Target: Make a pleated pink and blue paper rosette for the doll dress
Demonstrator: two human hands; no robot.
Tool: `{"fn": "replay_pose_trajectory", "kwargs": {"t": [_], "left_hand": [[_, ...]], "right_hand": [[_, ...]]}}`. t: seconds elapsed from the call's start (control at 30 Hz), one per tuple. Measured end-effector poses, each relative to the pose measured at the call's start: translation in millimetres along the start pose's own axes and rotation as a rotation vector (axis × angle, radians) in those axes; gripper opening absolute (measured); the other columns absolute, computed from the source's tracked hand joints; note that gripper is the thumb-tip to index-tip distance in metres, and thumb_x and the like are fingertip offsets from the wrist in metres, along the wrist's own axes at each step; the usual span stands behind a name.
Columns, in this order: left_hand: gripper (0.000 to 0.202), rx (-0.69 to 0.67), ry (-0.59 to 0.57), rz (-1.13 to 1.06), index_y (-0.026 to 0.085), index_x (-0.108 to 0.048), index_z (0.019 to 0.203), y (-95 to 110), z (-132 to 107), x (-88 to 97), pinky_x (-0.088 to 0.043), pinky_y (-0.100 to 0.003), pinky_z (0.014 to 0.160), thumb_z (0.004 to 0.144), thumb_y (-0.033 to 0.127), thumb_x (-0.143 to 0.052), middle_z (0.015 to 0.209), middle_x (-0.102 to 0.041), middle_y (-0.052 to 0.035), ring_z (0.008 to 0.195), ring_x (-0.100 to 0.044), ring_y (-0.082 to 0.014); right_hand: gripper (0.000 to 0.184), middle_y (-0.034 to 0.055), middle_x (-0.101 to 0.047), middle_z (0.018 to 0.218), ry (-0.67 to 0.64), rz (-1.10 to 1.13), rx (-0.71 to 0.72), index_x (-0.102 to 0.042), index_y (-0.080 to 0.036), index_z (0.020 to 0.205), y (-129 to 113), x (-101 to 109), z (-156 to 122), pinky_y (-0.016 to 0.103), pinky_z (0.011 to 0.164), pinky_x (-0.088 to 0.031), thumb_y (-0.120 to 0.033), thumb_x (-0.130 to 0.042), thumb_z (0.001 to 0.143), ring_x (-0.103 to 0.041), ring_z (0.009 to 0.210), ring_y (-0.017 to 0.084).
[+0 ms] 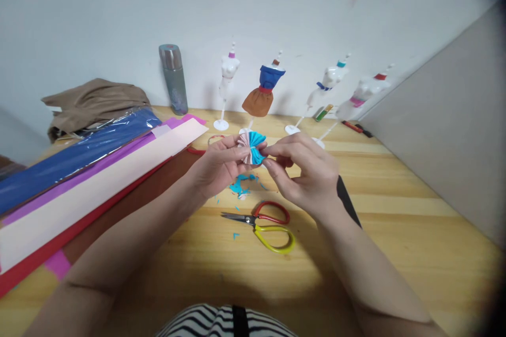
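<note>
A small pleated paper rosette (253, 147), pale pink on its left half and bright blue on its right, is held above the middle of the table. My left hand (223, 160) grips its pink side between thumb and fingers. At the blue edge, the thumb and forefinger of my right hand (304, 168) pinch the folds. Below the hands lie scissors (250, 219) with one red and one yellow handle, blades slightly apart and pointing left. Blue paper scraps (240, 185) are scattered between the hands and the scissors.
Several small white mannequins stand along the wall, one in a blue top and brown skirt (259, 102). A grey flask (174, 81) is at the back left. Sheets of coloured paper (118, 168) and a brown cloth (95, 102) cover the left side. A dark strip (348, 202) lies beside my right wrist.
</note>
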State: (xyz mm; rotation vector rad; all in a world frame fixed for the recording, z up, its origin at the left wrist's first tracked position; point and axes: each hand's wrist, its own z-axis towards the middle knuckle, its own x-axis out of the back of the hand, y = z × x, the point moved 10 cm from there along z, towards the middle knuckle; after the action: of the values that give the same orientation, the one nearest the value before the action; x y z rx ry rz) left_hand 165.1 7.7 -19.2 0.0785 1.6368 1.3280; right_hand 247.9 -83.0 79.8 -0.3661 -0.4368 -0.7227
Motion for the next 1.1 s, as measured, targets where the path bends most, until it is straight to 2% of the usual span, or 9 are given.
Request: {"fn": "replay_pose_trajectory", "kwargs": {"t": [0.2,0.37,0.63,0.83,0.97,1.1], "left_hand": [[0.024,0.015,0.015,-0.028,0.016,-0.077,0.096,-2.8,-0.8,-1.0,-0.057,-0.031,0.088,0.075,0.022,-0.088,0.098,-0.080,-0.0072,0.087,-0.073,-0.0167],[0.024,0.038,-0.017,0.001,0.015,-0.077,0.092,-3.8,-2.3,-5.7,-0.058,-0.032,0.087,0.073,0.024,-0.088,0.090,-0.078,-0.0062,0.085,-0.073,-0.0178],[0.018,0.050,-0.093,0.022,0.017,-0.077,0.086,-5.6,-2.5,-12.9,-0.056,-0.028,0.074,0.072,0.021,-0.086,0.078,-0.073,-0.0032,0.067,-0.065,-0.0126],[0.021,0.079,-0.095,0.012,0.017,-0.079,0.087,-6.3,-4.0,-13.6,-0.056,-0.026,0.072,0.068,0.019,-0.088,0.081,-0.075,-0.0046,0.072,-0.068,-0.0139],[0.028,0.066,-0.096,0.023,0.017,-0.080,0.093,-5.3,-4.0,-13.3,-0.056,-0.027,0.074,0.068,0.024,-0.091,0.085,-0.076,-0.0055,0.076,-0.070,-0.0155],[0.028,0.049,-0.081,0.060,0.018,-0.078,0.086,-4.4,-3.9,-12.9,-0.055,-0.028,0.073,0.066,0.027,-0.096,0.078,-0.073,-0.0024,0.072,-0.068,-0.0141]], "right_hand": [[0.021,0.0004,-0.065,0.074,0.038,-0.018,-0.019,-0.059,-0.026,0.085,-1.2,2.0,0.1,0.033,0.056,-0.045,-0.008,-0.060,0.094,-0.056,0.059,0.015],[0.023,-0.0021,-0.059,0.071,0.088,-0.024,-0.050,-0.051,-0.026,0.081,-0.5,4.3,0.7,0.032,0.054,-0.040,-0.006,-0.057,0.090,-0.050,0.056,0.014],[0.023,-0.0034,-0.054,0.067,0.135,-0.031,-0.116,-0.049,-0.026,0.078,4.8,4.0,-1.9,0.031,0.053,-0.039,-0.005,-0.056,0.086,-0.048,0.056,0.012],[0.024,-0.0043,-0.052,0.067,0.153,0.046,-0.124,-0.050,-0.025,0.077,4.2,3.8,-2.6,0.030,0.053,-0.038,-0.004,-0.056,0.086,-0.047,0.055,0.012],[0.023,-0.0032,-0.054,0.068,0.134,0.065,-0.153,-0.053,-0.025,0.077,5.5,3.0,-2.5,0.030,0.053,-0.040,-0.005,-0.058,0.088,-0.048,0.056,0.012],[0.020,-0.0031,-0.054,0.067,0.109,0.095,-0.169,-0.055,-0.024,0.077,5.7,1.5,-2.3,0.029,0.052,-0.040,-0.008,-0.059,0.089,-0.048,0.056,0.012]]}}
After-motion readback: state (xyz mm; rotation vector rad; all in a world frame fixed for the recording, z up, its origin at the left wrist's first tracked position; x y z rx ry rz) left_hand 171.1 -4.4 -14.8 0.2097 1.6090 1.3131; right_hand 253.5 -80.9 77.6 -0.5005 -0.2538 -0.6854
